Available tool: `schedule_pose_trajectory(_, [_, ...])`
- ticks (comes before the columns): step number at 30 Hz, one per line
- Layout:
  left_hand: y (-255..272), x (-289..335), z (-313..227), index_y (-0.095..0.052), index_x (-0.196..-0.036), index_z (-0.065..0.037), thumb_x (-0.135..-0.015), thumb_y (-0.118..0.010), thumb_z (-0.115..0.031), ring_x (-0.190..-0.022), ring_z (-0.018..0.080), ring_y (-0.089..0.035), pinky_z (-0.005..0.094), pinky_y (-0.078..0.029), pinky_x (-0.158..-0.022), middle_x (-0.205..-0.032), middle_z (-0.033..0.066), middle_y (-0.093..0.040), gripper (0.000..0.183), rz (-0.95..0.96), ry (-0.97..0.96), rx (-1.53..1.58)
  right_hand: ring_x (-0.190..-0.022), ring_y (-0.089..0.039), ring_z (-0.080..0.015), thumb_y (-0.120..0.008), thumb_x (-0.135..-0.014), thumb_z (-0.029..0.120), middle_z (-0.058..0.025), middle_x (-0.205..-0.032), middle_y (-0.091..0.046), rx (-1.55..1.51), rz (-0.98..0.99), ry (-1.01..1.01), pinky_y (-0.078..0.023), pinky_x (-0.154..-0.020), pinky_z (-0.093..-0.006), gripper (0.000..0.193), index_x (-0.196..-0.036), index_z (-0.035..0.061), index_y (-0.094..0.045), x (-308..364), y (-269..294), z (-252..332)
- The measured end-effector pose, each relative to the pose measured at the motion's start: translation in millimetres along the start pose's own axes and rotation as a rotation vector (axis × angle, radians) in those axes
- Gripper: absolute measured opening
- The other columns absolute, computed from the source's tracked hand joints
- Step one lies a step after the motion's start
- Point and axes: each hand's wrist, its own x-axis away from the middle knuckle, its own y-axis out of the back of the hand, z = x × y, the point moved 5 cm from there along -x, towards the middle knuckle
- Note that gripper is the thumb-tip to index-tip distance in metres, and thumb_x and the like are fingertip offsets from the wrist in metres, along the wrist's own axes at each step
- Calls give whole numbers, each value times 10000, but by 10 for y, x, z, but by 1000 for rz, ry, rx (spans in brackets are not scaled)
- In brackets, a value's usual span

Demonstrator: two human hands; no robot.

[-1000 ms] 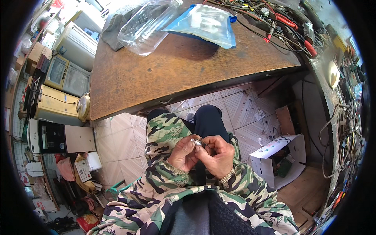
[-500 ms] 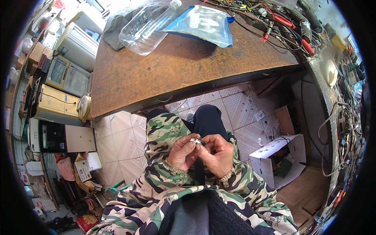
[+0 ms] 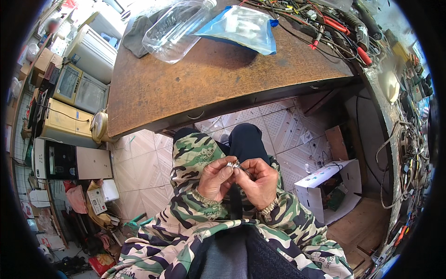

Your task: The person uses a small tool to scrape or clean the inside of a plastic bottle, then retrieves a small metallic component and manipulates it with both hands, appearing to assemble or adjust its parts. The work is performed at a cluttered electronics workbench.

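Over my lap, my left hand and my right hand meet, fingertips close together. Between their thumbs and fingers is a small shiny silvery metal piece, pinched from both sides. Something thin and dark, perhaps wire, shows beside it at my right fingers. The piece is too small and too covered by fingers to tell its kind. Camouflage sleeves reach both wrists.
A wooden desk stands ahead, bearing a clear plastic bottle, a blue-edged plastic bag and tangled cables with red-handled tools. A white cardboard box sits at the right. Appliances line the left.
Both hands stay in nearly the same place, with the metal piece between them. The fingers shift only slightly, and the view moves a little.
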Motion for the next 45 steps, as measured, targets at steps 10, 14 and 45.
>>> schedule_pose_trajectory(10, [-40, 7, -39, -617, -1270, 10, -967, -635, -19, -1015, 160, -684, 299, -571, -892, -1144, 104, -696, 305, -53, -25, -96, -613, -545, -33, -762, -854, 105, -13, -694, -653, 2, -1, -66, -447, -548, -209, 191, -906, -49, -661, -22, 26, -59])
schedule_pose_trajectory(14, [-60, 5, -50, -616, -1268, 22, -961, -639, -7, -1015, 164, -679, 300, -570, -890, -1141, 110, -694, 309, -50, -53, -149, -640, -512, -12, -740, -870, 57, 7, -753, -634, -41, 17, -45, -420, -560, -182, 171, -973, -41, -644, -36, 15, -18])
schedule_pose_trajectory(45, [-40, -29, -145, -616, -1235, 67, -955, -654, -17, -970, 183, -692, 303, -599, -839, -1097, 137, -704, 295, -161, -101, -405, -849, -663, -126, -650, -909, -39, -75, -992, -641, -102, 225, -84, -545, -775, -259, 259, -1149, -75, -560, -98, -4, -56])
